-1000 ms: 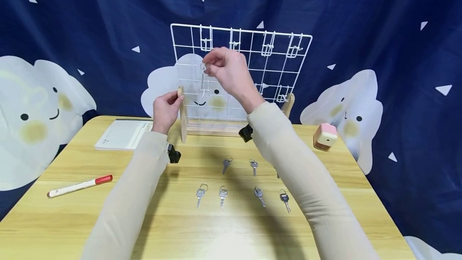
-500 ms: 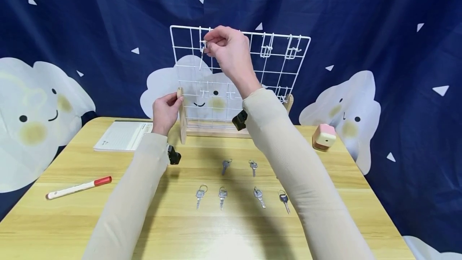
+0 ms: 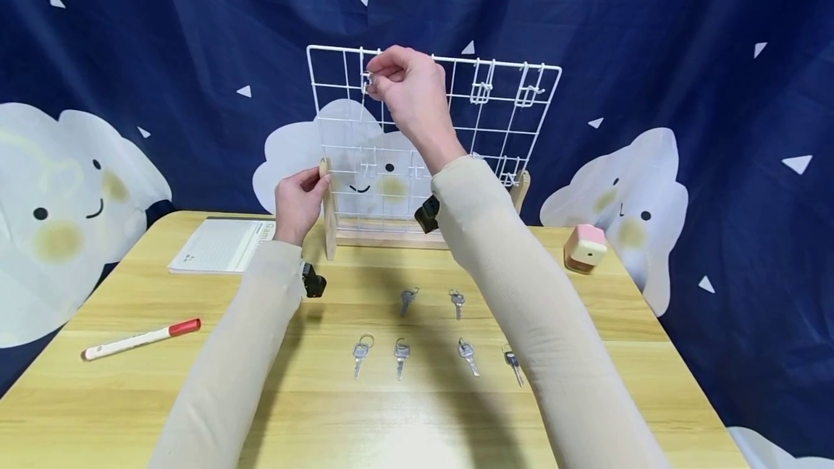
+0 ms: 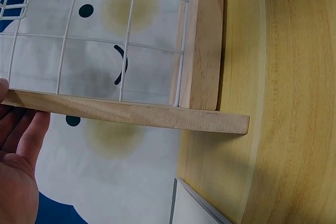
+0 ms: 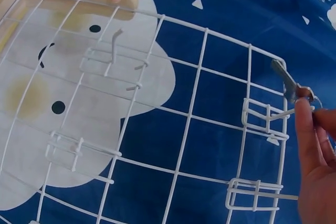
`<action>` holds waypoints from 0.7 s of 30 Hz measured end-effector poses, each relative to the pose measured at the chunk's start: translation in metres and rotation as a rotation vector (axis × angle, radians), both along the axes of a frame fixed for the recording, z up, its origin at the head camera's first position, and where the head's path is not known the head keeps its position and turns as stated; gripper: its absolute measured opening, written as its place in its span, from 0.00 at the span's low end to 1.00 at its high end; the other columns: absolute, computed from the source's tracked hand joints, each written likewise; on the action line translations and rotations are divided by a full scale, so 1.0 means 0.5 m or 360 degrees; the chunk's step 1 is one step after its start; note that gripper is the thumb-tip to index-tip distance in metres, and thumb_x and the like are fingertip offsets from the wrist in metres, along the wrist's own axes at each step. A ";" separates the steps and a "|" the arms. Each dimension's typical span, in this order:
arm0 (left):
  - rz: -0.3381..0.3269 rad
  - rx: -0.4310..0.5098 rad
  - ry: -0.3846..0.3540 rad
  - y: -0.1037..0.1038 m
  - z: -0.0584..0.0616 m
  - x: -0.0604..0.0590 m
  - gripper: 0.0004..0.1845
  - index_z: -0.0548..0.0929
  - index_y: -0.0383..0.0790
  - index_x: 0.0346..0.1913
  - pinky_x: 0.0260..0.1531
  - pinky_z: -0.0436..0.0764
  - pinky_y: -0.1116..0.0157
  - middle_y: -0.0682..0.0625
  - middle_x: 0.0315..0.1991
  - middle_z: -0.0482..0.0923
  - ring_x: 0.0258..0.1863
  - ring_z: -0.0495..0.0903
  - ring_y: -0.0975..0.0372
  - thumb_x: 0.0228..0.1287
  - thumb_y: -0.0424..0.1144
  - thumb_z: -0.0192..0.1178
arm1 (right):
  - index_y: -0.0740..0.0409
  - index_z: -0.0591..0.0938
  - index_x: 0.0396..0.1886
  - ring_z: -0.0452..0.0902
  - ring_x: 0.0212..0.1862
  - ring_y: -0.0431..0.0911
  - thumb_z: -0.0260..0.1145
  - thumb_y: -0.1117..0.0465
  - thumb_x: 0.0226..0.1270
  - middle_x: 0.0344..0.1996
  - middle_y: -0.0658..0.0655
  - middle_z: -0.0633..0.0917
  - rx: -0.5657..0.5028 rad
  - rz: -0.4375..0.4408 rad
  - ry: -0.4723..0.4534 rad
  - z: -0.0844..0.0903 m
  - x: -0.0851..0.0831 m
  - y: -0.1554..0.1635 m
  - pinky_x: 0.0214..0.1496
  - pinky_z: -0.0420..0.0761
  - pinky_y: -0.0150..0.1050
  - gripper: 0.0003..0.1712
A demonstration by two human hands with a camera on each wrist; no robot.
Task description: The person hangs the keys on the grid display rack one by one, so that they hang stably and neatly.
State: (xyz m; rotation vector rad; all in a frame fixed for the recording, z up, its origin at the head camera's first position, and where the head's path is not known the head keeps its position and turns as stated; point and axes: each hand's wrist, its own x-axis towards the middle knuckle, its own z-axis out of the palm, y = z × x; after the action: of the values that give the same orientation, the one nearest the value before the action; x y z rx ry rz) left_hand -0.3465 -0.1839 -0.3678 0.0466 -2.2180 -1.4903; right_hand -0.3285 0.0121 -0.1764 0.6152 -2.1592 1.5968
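My right hand [image 3: 413,96] pinches a key [image 5: 286,81] by its ring, at the upper left of a white wire grid [image 3: 449,58]. In the right wrist view, the ring end is right at the tip of a white wire hook [image 5: 268,115], and the key's blade points away from my fingers. Lower down on the left, my left hand [image 3: 300,205] grips the top of the grid's wooden side post [image 4: 131,115], thumb on one side and fingers on the other. Several more keys [image 3: 401,357] with rings lie on the table in front of the stand.
More wire hooks [image 3: 481,91] hang on the grid in upper and lower rows. A notepad [image 3: 211,244] lies at the back left, a red-capped marker [image 3: 140,339] at the left. A small pink and cream box [image 3: 586,247] stands at the right. Behind hangs a blue curtain [image 3: 195,20].
My right hand has risen with the key from the grid's middle to the upper left hook, then has stayed nearly still there. The left hand keeps its grip on the post.
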 end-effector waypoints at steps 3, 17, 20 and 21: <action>0.0002 -0.0001 0.0004 0.000 0.001 -0.001 0.19 0.82 0.33 0.58 0.51 0.81 0.65 0.40 0.53 0.82 0.50 0.81 0.55 0.70 0.40 0.61 | 0.66 0.85 0.36 0.83 0.32 0.42 0.61 0.77 0.64 0.29 0.56 0.84 0.0050 -0.0075 -0.0025 0.001 -0.004 -0.001 0.40 0.83 0.26 0.09; -0.0006 0.0024 0.0025 0.003 -0.003 0.002 0.19 0.82 0.32 0.58 0.51 0.81 0.63 0.40 0.52 0.82 0.50 0.81 0.54 0.69 0.39 0.61 | 0.64 0.84 0.40 0.82 0.35 0.42 0.60 0.74 0.65 0.33 0.54 0.84 0.0088 -0.0116 -0.0061 -0.025 0.001 0.005 0.40 0.82 0.26 0.08; -0.0007 0.0027 0.0040 0.004 -0.001 0.003 0.18 0.82 0.32 0.58 0.52 0.81 0.63 0.40 0.52 0.82 0.51 0.81 0.55 0.69 0.38 0.62 | 0.64 0.84 0.40 0.81 0.34 0.41 0.62 0.74 0.65 0.33 0.54 0.84 0.0064 -0.0081 -0.0003 -0.037 0.007 0.012 0.40 0.82 0.27 0.07; -0.0008 0.0026 0.0043 0.004 0.000 0.004 0.18 0.82 0.32 0.58 0.52 0.81 0.63 0.40 0.52 0.82 0.51 0.81 0.54 0.69 0.38 0.61 | 0.64 0.84 0.40 0.81 0.34 0.41 0.62 0.74 0.65 0.32 0.54 0.84 0.0063 -0.0067 0.0015 -0.042 0.011 0.014 0.40 0.82 0.28 0.07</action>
State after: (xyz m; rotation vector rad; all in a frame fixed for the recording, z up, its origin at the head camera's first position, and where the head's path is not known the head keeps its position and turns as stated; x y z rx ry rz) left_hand -0.3446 -0.1818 -0.3679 0.0260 -2.1862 -1.5029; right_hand -0.3232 0.0190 -0.1975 0.5843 -2.1870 1.5304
